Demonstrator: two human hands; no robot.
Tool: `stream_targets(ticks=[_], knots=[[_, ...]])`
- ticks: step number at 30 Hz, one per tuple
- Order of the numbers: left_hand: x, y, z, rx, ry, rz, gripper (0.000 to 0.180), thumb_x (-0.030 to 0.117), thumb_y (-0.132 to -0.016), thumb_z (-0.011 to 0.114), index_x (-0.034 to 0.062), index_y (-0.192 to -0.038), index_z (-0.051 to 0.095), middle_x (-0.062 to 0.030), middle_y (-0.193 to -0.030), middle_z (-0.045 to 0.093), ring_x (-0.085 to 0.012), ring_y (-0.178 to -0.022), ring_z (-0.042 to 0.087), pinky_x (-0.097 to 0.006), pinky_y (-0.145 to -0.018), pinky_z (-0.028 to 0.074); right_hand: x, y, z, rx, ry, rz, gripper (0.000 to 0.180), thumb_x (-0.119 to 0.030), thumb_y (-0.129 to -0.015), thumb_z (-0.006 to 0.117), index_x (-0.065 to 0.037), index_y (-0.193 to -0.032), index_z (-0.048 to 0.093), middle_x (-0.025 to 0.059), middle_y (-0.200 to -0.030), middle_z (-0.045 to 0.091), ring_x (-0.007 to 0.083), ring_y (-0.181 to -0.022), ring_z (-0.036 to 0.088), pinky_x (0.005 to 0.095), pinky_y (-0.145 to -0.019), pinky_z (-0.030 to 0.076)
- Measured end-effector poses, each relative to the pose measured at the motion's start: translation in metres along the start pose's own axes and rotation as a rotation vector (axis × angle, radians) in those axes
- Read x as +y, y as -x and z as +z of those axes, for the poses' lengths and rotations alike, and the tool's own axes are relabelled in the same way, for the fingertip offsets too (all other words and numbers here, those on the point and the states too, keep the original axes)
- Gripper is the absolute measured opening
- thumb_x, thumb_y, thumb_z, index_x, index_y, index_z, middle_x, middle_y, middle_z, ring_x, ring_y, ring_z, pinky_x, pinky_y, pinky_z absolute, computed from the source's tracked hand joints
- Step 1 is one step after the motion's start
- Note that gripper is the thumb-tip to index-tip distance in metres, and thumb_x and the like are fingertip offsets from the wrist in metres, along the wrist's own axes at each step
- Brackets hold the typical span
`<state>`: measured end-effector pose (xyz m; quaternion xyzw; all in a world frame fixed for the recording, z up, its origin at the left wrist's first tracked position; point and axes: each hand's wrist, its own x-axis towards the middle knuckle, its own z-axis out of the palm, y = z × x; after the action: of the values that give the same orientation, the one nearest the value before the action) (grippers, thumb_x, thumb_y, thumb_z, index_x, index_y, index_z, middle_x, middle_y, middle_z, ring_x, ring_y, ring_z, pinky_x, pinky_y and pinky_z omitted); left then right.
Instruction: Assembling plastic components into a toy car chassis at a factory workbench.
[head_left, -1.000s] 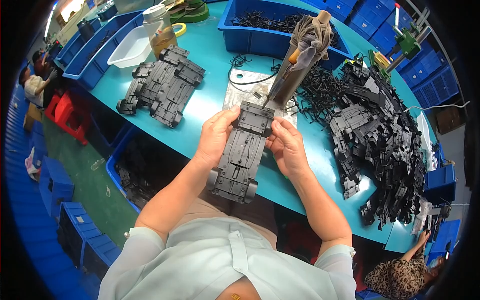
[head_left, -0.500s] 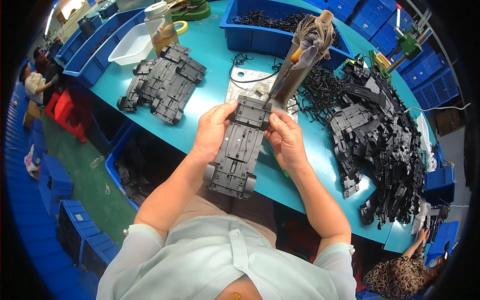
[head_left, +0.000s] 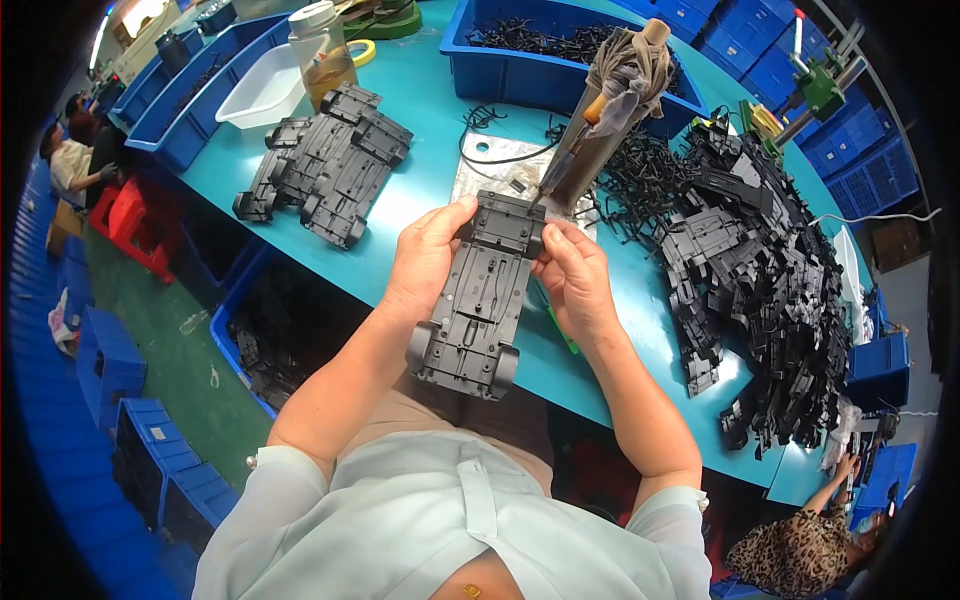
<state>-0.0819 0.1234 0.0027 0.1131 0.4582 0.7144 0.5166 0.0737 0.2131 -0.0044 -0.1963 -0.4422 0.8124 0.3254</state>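
Note:
Between both hands I hold a long black plastic toy-car chassis (head_left: 480, 295), its far end over the table's near part and its near end above my lap. My left hand (head_left: 428, 250) grips its far left edge, thumb on top. My right hand (head_left: 575, 275) pinches the far right edge with thumb and fingers. Just beyond the chassis, an upright grey-brown post (head_left: 590, 155) wrapped with cloth carries an orange-handled tool (head_left: 594, 108), whose thin tip points down near the chassis's far right corner. Under it lies a pale metal plate (head_left: 485, 172).
Several finished-looking black chassis (head_left: 350, 170) lie at the left. A large heap of black plastic parts (head_left: 760, 270) covers the right side. Blue bins (head_left: 520, 75), a white tray (head_left: 262, 95) and a jar of amber liquid (head_left: 325, 65) stand farther back. Co-workers sit at both sides.
The chassis has turned very slightly and moved a touch to the right, with both hands still on it. At the far left, a co-worker's arm has shifted.

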Motion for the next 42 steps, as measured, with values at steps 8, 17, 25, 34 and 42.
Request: stream_targets(ticks=[8, 17, 25, 34, 42], knots=[[0.002, 0.002, 0.003, 0.0, 0.013, -0.005, 0.032, 0.026, -0.089, 0.063, -0.0034, -0.101, 0.062, -0.0084, -0.091, 0.065, -0.012, -0.073, 0.06, -0.026, -0.065, 0.051, -0.001, -0.001, 0.0, -0.011, 0.018, -0.004, 0.034, -0.027, -0.093, 0.06, 0.003, -0.109, 0.058, 0.0061, -0.096, 0.063, 0.0107, -0.082, 0.057, 0.027, -0.076, 0.047], [0.003, 0.004, 0.008, 0.026, 0.024, 0.025, 0.031, 0.025, -0.089, 0.063, -0.0037, -0.1, 0.063, -0.0079, -0.089, 0.065, -0.0125, -0.07, 0.06, -0.026, -0.063, 0.05, 0.002, -0.002, 0.002, 0.005, 0.003, -0.011, 0.033, -0.028, -0.094, 0.058, 0.002, -0.108, 0.058, 0.0036, -0.092, 0.062, 0.0095, -0.079, 0.055, 0.0267, -0.075, 0.047], [0.002, 0.004, 0.011, 0.06, 0.008, 0.039, 0.031, 0.026, -0.088, 0.063, -0.0038, -0.099, 0.063, -0.0076, -0.087, 0.065, -0.0125, -0.068, 0.06, -0.026, -0.061, 0.05, 0.003, -0.002, -0.001, -0.013, -0.003, -0.022, 0.033, -0.028, -0.094, 0.058, 0.001, -0.107, 0.059, 0.0027, -0.092, 0.061, 0.0089, -0.08, 0.054, 0.0262, -0.074, 0.046], [0.0, 0.005, 0.006, 0.018, 0.024, 0.008, 0.035, 0.027, -0.089, 0.062, -0.0044, -0.104, 0.061, -0.0089, -0.092, 0.064, -0.0132, -0.076, 0.06, -0.026, -0.067, 0.05, 0.003, 0.0, 0.001, 0.012, 0.003, -0.004, 0.033, -0.029, -0.093, 0.06, 0.001, -0.106, 0.06, 0.0031, -0.092, 0.061, 0.0092, -0.079, 0.054, 0.0265, -0.075, 0.046], [-0.001, 0.003, 0.004, 0.018, 0.025, 0.023, 0.034, 0.027, -0.089, 0.062, -0.004, -0.102, 0.061, -0.0079, -0.091, 0.065, -0.0128, -0.073, 0.06, -0.026, -0.066, 0.05, 0.002, 0.0, 0.001, 0.006, 0.016, -0.015, 0.032, -0.028, -0.093, 0.061, 0.002, -0.105, 0.06, 0.0017, -0.089, 0.059, 0.0093, -0.079, 0.053, 0.0262, -0.074, 0.046]])
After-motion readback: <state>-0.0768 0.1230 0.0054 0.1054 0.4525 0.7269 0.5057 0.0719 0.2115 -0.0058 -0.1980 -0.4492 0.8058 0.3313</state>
